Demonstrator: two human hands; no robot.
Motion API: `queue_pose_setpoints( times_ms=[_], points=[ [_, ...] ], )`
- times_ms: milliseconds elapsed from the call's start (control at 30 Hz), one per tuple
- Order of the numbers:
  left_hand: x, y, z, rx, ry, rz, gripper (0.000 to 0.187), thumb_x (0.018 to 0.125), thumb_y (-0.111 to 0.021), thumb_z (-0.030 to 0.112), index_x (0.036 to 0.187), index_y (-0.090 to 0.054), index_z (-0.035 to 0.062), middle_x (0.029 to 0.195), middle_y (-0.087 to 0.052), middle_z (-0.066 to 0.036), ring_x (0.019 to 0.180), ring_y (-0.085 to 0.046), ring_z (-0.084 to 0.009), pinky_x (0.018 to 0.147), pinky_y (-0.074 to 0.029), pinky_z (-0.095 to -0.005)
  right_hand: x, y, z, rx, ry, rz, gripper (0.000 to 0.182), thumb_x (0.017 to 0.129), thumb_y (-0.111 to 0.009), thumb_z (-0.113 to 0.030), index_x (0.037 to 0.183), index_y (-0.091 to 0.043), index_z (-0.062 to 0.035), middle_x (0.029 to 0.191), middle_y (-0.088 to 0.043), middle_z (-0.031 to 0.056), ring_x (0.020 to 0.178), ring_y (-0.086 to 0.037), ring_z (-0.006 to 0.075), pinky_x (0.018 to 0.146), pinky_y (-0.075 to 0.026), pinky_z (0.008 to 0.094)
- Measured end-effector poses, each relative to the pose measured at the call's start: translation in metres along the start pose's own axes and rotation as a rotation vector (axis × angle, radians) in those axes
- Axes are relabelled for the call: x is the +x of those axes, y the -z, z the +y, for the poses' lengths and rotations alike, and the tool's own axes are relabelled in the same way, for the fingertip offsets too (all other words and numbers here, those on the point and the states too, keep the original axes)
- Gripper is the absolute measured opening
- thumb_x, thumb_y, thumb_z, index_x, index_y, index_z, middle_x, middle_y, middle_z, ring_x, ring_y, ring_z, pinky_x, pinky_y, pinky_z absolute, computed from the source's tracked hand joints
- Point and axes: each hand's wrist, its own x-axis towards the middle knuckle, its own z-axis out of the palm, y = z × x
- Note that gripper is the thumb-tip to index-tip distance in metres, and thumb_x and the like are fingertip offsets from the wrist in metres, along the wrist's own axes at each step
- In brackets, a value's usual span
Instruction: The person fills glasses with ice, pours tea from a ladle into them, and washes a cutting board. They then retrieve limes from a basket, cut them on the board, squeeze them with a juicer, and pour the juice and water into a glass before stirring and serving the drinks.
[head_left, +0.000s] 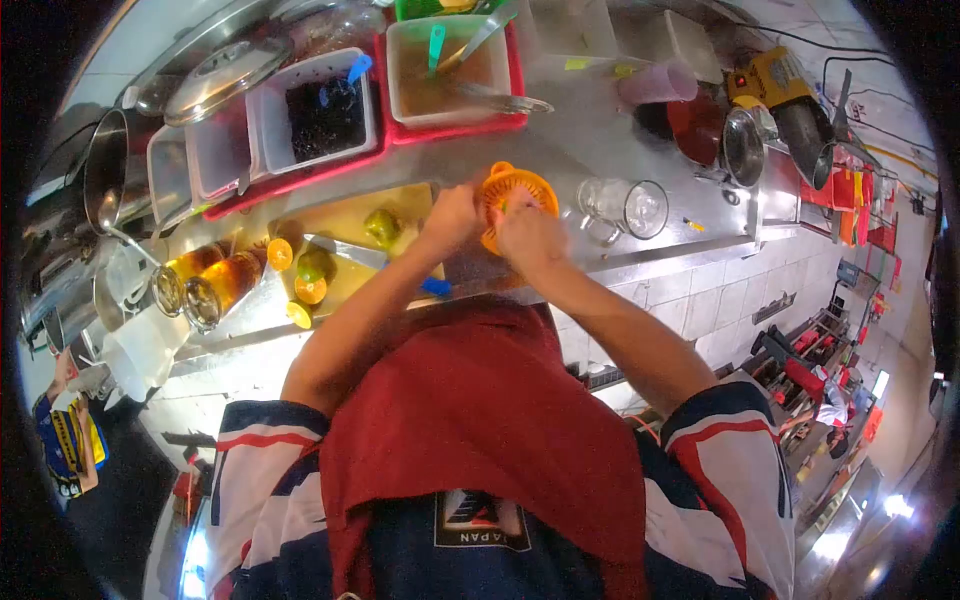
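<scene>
An orange plastic citrus juicer [515,181] sits on the steel counter in front of me. My left hand [452,218] is closed at its left rim. My right hand [532,238] is closed over the ridged middle of the juicer; its fingers hide whatever they press there. Left of the hands, a yellowish cutting board [412,199] carries a green citrus fruit [381,228] and a knife [345,250] with a blue handle, partly behind my left forearm. Another green fruit [315,264] and cut orange citrus halves [280,254] lie near the board's left end.
Two glasses of amber drink [222,284] stand at the left. A clear glass mug [645,209] is right of the juicer. Behind are tubs of dark [312,155] and brown contents [408,105], with utensils. A pinkish cup [660,83] lies at the back right.
</scene>
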Motion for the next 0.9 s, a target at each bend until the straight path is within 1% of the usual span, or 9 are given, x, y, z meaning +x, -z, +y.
queue_pose_setpoints(
  times_ms=[300,400,467,600,700,767,800,833,900],
  points=[
    [-0.003,-0.003,0.006,-0.076,-0.053,0.113,0.027,0.080,-0.055,0.015,0.097,-0.063,-0.0029,0.086,-0.062,-0.030,0.087,-0.061,-0.0469,0.079,-0.049,-0.0517,0.000,-0.009,0.006,0.116,-0.146,-0.002,0.044,0.093,-0.045,-0.038,0.115,-0.043,0.0011,0.096,-0.066,0.0266,0.088,-0.067,0.0380,0.074,-0.054,0.0509],
    [-0.004,-0.002,0.004,-0.014,-0.031,0.111,0.027,0.080,-0.054,0.015,0.100,-0.063,-0.0010,0.087,-0.063,-0.029,0.088,-0.061,-0.0465,0.080,-0.049,-0.0509,-0.013,-0.035,-0.004,-0.072,-0.059,0.357,0.042,0.092,-0.046,-0.035,0.115,-0.044,0.0008,0.096,-0.066,0.0268,0.087,-0.067,0.0398,0.072,-0.054,0.0511],
    [-0.006,0.003,0.006,0.032,-0.043,0.114,0.025,0.080,-0.055,0.015,0.097,-0.065,-0.0004,0.087,-0.064,-0.028,0.087,-0.061,-0.0463,0.080,-0.049,-0.0511,-0.009,-0.025,-0.009,0.030,-0.147,0.075,0.044,0.092,-0.046,-0.033,0.116,-0.042,0.0034,0.093,-0.065,0.0268,0.086,-0.067,0.0413,0.072,-0.055,0.0512],
    [-0.010,0.006,0.009,-0.116,0.008,-0.059,0.024,0.081,-0.054,0.016,0.095,-0.065,0.0002,0.090,-0.064,-0.028,0.089,-0.060,-0.0461,0.081,-0.048,-0.0514,0.005,-0.024,0.007,0.046,-0.023,0.068,0.044,0.092,-0.045,-0.034,0.116,-0.044,0.0039,0.094,-0.066,0.0257,0.088,-0.067,0.0410,0.072,-0.055,0.0507],
    [-0.004,0.007,0.011,0.003,-0.033,0.094,0.027,0.081,-0.055,0.019,0.097,-0.065,0.0006,0.092,-0.064,-0.027,0.091,-0.061,-0.0453,0.083,-0.048,-0.0517,-0.008,-0.012,-0.008,-0.045,-0.126,0.229,0.046,0.093,-0.045,-0.034,0.118,-0.047,0.0053,0.090,-0.066,0.0259,0.085,-0.067,0.0393,0.072,-0.055,0.0470],
    [-0.004,0.007,0.005,-0.112,0.036,-0.053,0.028,0.082,-0.054,0.022,0.097,-0.065,0.0011,0.093,-0.064,-0.027,0.092,-0.061,-0.0450,0.082,-0.048,-0.0518,0.008,0.003,-0.008,0.152,-0.286,0.092,0.044,0.093,-0.045,-0.033,0.117,-0.050,0.0033,0.097,-0.067,0.0243,0.089,-0.067,0.0400,0.074,-0.054,0.0502],
    [-0.006,-0.004,-0.008,-0.110,0.044,-0.056,0.028,0.082,-0.054,0.022,0.097,-0.065,0.0011,0.093,-0.064,-0.027,0.092,-0.061,-0.0450,0.082,-0.048,-0.0518,0.017,0.001,0.009,-0.013,-0.020,-0.030,0.044,0.092,-0.044,-0.034,0.118,-0.051,0.0003,0.101,-0.067,0.0222,0.092,-0.066,0.0396,0.075,-0.053,0.0524],
    [-0.001,-0.015,-0.016,-0.038,-0.004,0.020,0.029,0.082,-0.054,0.024,0.097,-0.065,0.0009,0.092,-0.064,-0.027,0.090,-0.061,-0.0452,0.082,-0.048,-0.0522,0.013,-0.014,0.014,-0.015,-0.015,-0.024,0.044,0.092,-0.044,-0.034,0.118,-0.051,0.0003,0.101,-0.067,0.0222,0.092,-0.066,0.0396,0.075,-0.053,0.0524],
    [0.018,-0.005,-0.016,0.044,-0.052,0.144,0.030,0.083,-0.054,0.025,0.096,-0.065,0.0007,0.091,-0.064,-0.027,0.089,-0.062,-0.0455,0.081,-0.048,-0.0526,-0.004,-0.010,-0.008,0.069,-0.152,0.196,0.041,0.093,-0.041,-0.038,0.110,-0.056,-0.0035,0.100,-0.068,0.0195,0.088,-0.068,0.0358,0.077,-0.054,0.0489]
  ],
)
